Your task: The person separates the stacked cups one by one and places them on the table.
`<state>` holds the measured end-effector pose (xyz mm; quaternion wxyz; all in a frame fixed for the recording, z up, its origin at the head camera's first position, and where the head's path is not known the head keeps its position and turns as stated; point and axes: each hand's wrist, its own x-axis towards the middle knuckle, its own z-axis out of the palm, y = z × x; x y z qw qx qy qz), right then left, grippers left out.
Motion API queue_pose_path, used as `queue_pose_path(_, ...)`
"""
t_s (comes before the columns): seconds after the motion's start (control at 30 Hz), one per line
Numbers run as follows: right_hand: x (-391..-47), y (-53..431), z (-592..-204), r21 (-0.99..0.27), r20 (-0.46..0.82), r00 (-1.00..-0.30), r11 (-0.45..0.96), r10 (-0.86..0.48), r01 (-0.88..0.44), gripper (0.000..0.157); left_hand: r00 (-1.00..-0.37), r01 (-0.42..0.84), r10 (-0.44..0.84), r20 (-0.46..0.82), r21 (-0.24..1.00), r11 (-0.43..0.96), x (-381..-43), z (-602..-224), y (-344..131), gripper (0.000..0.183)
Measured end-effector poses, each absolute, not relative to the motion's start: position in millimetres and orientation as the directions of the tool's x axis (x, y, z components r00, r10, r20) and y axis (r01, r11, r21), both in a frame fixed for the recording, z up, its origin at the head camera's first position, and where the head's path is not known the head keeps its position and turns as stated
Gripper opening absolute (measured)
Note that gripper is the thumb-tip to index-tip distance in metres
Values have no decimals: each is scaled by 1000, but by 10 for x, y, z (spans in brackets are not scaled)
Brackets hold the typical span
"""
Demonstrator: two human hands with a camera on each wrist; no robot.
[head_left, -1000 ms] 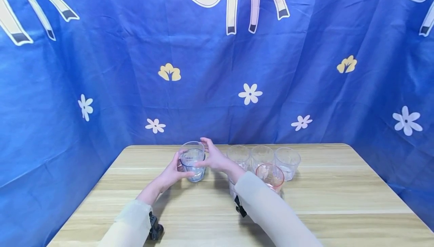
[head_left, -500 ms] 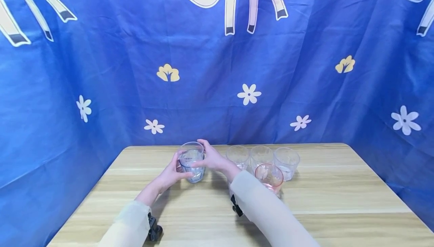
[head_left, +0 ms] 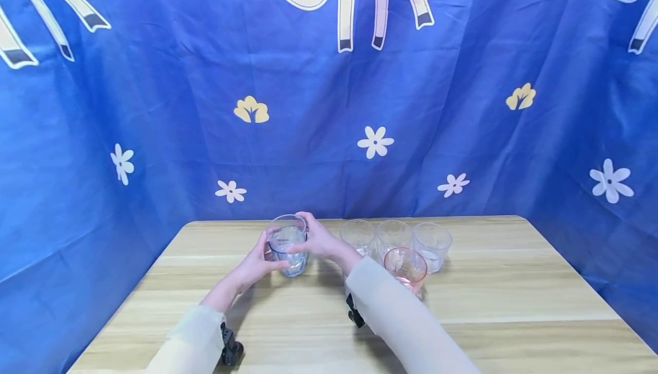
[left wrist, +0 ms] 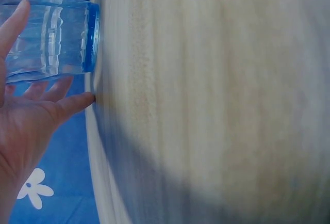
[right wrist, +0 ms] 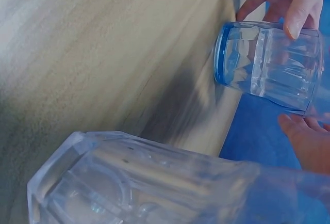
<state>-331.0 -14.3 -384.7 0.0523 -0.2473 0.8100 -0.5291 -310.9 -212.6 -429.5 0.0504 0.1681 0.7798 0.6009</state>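
Note:
Two tumblers stand nested and upright at the left back of the table. The outer one is a blue-tinted glass (head_left: 295, 269), blue at its base in both wrist views. A clear glass (head_left: 278, 225) sits inside it, its upper part rising above the blue rim. My left hand (head_left: 255, 264) grips the blue glass from the left, thumb across the front and the little finger down near the table. From the right, my right hand (head_left: 324, 241) holds the clear glass near its top, thumb in front and fingers behind.
Three clear glasses (head_left: 433, 251) stand in a row to the right. In front of them is a red-tinted glass (head_left: 406, 271), partly behind my right sleeve (head_left: 390, 311). A faceted clear glass (right wrist: 129, 182) looms close in the right wrist view. A blue curtain (head_left: 308, 163) hangs behind the table.
Everything in the head view has shifted slightly left with the camera. Both hands keep their hold, and the nested glasses show no clear movement.

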Motion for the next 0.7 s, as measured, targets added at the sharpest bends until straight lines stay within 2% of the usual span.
queue_pose_path(0.3, -3277, -123, -3827, -866, 191, -868, 337, -459, -369, 83, -929, 225, 337, 152, 956, 188, -3119, -4318, -2130, 87)
queue_pose_path(0.7, -3267, -129, -3805, -881, 235, -857, 272, -458, -387, 84, -932, 211, 333, 143, 961, 179, -3109, -4312, -2116, 86)
